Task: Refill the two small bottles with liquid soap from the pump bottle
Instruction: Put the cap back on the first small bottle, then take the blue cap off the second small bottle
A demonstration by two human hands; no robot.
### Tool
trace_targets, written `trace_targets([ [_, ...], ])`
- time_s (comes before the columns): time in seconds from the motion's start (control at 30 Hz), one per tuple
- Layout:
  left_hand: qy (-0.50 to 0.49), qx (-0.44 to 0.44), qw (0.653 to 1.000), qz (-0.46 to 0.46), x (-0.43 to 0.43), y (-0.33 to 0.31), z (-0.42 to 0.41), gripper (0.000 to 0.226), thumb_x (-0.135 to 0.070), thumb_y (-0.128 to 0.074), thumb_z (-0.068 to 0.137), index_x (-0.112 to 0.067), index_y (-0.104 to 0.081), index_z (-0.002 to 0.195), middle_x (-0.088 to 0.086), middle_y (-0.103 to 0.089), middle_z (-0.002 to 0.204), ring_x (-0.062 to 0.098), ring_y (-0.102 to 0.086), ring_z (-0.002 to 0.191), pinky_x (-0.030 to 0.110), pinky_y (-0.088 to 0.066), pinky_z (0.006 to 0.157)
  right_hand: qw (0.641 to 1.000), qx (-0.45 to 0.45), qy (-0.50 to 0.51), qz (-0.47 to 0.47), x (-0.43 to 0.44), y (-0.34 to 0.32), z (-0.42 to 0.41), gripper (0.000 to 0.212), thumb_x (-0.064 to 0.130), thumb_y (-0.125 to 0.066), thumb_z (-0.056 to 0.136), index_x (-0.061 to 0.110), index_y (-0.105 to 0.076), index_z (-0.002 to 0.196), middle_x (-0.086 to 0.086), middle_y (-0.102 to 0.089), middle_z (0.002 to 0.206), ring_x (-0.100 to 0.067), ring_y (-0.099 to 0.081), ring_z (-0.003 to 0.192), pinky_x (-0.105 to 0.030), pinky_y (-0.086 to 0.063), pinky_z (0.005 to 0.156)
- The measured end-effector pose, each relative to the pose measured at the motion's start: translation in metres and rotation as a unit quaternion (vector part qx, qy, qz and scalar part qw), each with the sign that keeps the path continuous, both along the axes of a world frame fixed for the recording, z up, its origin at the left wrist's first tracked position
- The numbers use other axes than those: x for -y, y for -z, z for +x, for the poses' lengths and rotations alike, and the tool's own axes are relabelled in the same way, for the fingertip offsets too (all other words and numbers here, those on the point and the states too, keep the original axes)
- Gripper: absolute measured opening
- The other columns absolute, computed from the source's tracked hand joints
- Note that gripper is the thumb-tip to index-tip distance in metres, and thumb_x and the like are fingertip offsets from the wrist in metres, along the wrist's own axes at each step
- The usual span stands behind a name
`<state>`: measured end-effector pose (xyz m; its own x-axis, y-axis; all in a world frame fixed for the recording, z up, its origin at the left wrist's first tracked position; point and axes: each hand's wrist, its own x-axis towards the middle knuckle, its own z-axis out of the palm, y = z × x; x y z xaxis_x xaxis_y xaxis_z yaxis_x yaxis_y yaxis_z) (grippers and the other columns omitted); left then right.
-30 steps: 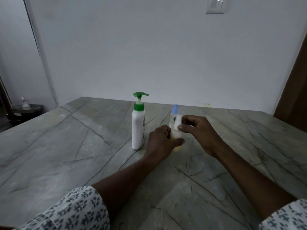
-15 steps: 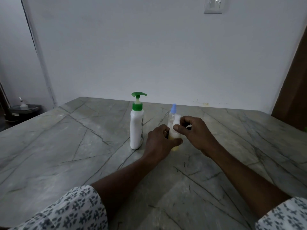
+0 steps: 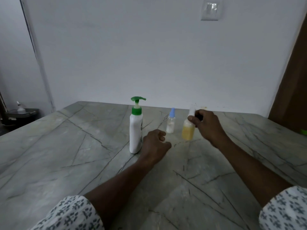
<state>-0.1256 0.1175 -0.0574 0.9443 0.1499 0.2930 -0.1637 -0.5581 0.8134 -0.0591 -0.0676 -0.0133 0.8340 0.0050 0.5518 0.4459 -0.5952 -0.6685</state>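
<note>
Sleeves: patterned cuffs frame both bare forearms, which reach forward over the grey veined counter (image 3: 66, 146).
Left hand: the left hand (image 3: 155, 143) rests low on the counter just right of the pump bottle, fingers loosely curled and holding nothing.
Right hand: the right hand (image 3: 207, 125) is raised with the wrist angled inward, fingers pinched round the neck of the yellow-filled small bottle (image 3: 188, 130), which hangs blurred and slightly tilted, seemingly just clear of the counter.
Handling: the small bottle looks light, thin-walled plastic, likely slick if soapy; a hold at the neck or shoulder should suit, without squeezing the body.
Pump bottle: the white pump bottle (image 3: 136, 130) with green head stands upright.
Second small bottle: the blue-capped small bottle (image 3: 170, 122) stands upright between pump bottle and raised hand, further back.
</note>
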Motion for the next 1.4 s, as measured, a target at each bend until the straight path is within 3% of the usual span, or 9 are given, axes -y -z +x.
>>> trace_targets([
  [0.17,-0.028,0.018,0.999,-0.023,-0.002,-0.002,0.003,0.028,-0.011,-0.067,0.088,-0.012,-0.07,0.115,0.0,-0.072,0.108,0.009,-0.066,0.091,0.021,-0.055,0.082,0.998,-0.022,0.051,-0.003,0.025,-0.003,0.041,0.026,0.024,-0.065,0.091,-0.002,-0.067,0.096,-0.018,-0.069,0.093,-0.033,-0.065,0.087,-0.05,-0.054,0.083],
  [0.47,-0.033,0.032,0.999,-0.011,0.002,-0.002,0.005,0.026,-0.013,-0.066,0.089,-0.011,-0.072,0.114,0.001,-0.073,0.11,0.006,-0.063,0.087,0.015,-0.05,0.077,0.992,-0.042,0.109,-0.056,0.037,0.011,0.072,0.034,0.022,-0.063,0.092,-0.008,-0.061,0.076,-0.018,-0.057,0.072,-0.028,-0.053,0.071,-0.031,-0.032,0.065],
  [0.63,-0.032,0.028,0.999,-0.008,0.003,-0.001,0.006,0.024,-0.016,-0.066,0.089,-0.013,-0.072,0.112,-0.001,-0.073,0.107,0.0,-0.06,0.08,0.008,-0.043,0.065,0.989,-0.051,0.119,-0.071,0.046,0.013,0.076,0.041,0.022,-0.063,0.092,0.012,-0.044,0.057,-0.002,-0.046,0.059,-0.025,-0.049,0.071,-0.03,-0.029,0.066],
  [0.83,-0.033,0.018,0.999,0.007,0.004,-0.001,0.005,0.025,-0.017,-0.066,0.089,-0.013,-0.072,0.113,-0.001,-0.073,0.107,0.001,-0.058,0.08,0.006,-0.041,0.063,0.994,-0.053,0.093,-0.026,0.051,0.019,0.077,0.019,0.021,-0.071,0.085,0.006,-0.06,0.082,-0.014,-0.063,0.083,-0.03,-0.059,0.082,-0.039,-0.046,0.073],
  [0.93,-0.033,0.016,0.999,0.009,0.004,-0.002,0.005,0.025,-0.018,-0.066,0.088,-0.013,-0.072,0.113,-0.001,-0.073,0.105,0.001,-0.059,0.079,0.006,-0.04,0.061,0.993,-0.086,0.078,0.024,0.056,0.023,0.077,0.039,0.023,-0.077,0.079,0.005,-0.062,0.11,-0.015,-0.067,0.104,-0.032,-0.063,0.097,-0.05,-0.053,0.087],
  [1.03,-0.029,0.011,0.999,0.007,0.004,-0.002,0.004,0.026,-0.018,-0.066,0.089,-0.013,-0.072,0.114,0.0,-0.073,0.107,0.004,-0.061,0.084,0.012,-0.045,0.068,0.991,0.018,0.133,0.031,0.052,0.022,0.069,0.054,0.031,-0.078,0.078,0.008,-0.057,0.121,-0.013,-0.062,0.108,-0.03,-0.061,0.096,-0.045,-0.051,0.084],
  [1.13,-0.03,0.013,0.999,0.004,0.005,-0.002,0.003,0.025,-0.018,-0.066,0.089,-0.013,-0.072,0.112,0.0,-0.073,0.105,0.006,-0.063,0.085,0.013,-0.046,0.069,0.978,0.175,0.107,0.048,0.028,0.015,0.053,0.033,0.023,-0.073,0.081,0.01,-0.062,0.109,-0.01,-0.061,0.097,-0.022,-0.059,0.082,-0.038,-0.052,0.076],
  [1.3,-0.036,0.017,0.999,-0.004,0.005,-0.003,0.003,0.024,-0.017,-0.066,0.089,-0.013,-0.071,0.112,0.0,-0.073,0.105,0.006,-0.064,0.085,0.012,-0.045,0.066,0.996,-0.042,-0.018,-0.079,-0.036,0.019,0.06,0.041,0.036,-0.078,0.078,0.003,-0.066,0.1,-0.01,-0.065,0.087,-0.024,-0.061,0.081,-0.032,-0.045,0.069],
  [1.4,-0.034,0.019,0.999,0.003,0.004,-0.003,0.004,0.02,-0.015,-0.065,0.091,-0.014,-0.071,0.11,-0.001,-0.073,0.102,0.0,-0.06,0.074,0.009,-0.044,0.064,0.992,-0.095,-0.027,-0.083,-0.056,0.03,0.073,0.045,0.042,-0.076,0.078,0.0,-0.062,0.086,-0.01,-0.059,0.075,-0.026,-0.057,0.075,-0.031,-0.036,0.059],
])
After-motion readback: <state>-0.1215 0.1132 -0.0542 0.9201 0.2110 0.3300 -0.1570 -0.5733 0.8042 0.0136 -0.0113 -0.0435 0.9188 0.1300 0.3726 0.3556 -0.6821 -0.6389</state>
